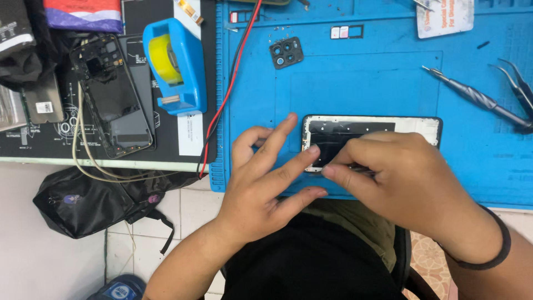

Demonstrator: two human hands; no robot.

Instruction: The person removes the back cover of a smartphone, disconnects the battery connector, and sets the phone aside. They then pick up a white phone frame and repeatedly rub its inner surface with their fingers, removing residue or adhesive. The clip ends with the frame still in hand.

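Both hands are down on the blue work mat (355, 83), right over an opened phone panel (371, 129) that lies flat near the mat's front edge, its white-rimmed dark inner face turned up. The left hand (266, 178) has its fingers spread, the index tip resting on the mat just beside the panel's left end and the middle fingertip pressing on that same corner. The right hand (400, 175) covers the panel's lower middle, thumb and forefinger pressed together in a pinch at the bottom edge; something thin seems to sit between them, though it's too hidden to name. A dark band circles the right wrist. Further back on the mat lies a small black camera cover (286, 53) with its lens holes, well apart from the hands. Off to the right rest metal tweezers (480, 100), untouched. Left of the mat, on the dark bench, sits a blue tape dispenser (176, 66) with a yellow roll, and beside it a stripped phone body (114, 97). Red and black wires (227, 91) run down the mat's left edge.
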